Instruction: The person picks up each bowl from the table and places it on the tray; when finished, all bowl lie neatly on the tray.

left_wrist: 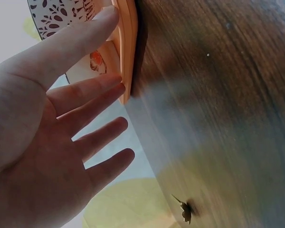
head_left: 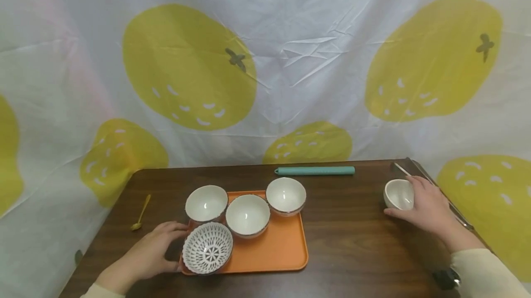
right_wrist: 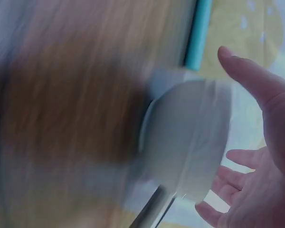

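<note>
An orange tray [head_left: 274, 254] bears a bowl with a dark leaf pattern inside [head_left: 207, 248] and three plain white-lined bowls [head_left: 247, 215]. At the tray's left edge is my left hand [head_left: 151, 254]. Its thumb and index finger reach the tray rim [left_wrist: 127, 52] in the left wrist view, and the other fingers extend loosely. On the far right, my right hand [head_left: 429, 208] is at a small white bowl [head_left: 396, 194], with fingers and thumb spread about it. In the right wrist view, the thumb stands apart from the small bowl [right_wrist: 190, 137], which looks blurred.
A teal stick-like roll [head_left: 315, 170] lies along the table's back edge. A gold spoon [head_left: 143, 212] rests to the left of the tray. Thin rod-like items [head_left: 401, 169] lie near the right edge, and a dark object [head_left: 445, 279] is by the right sleeve.
</note>
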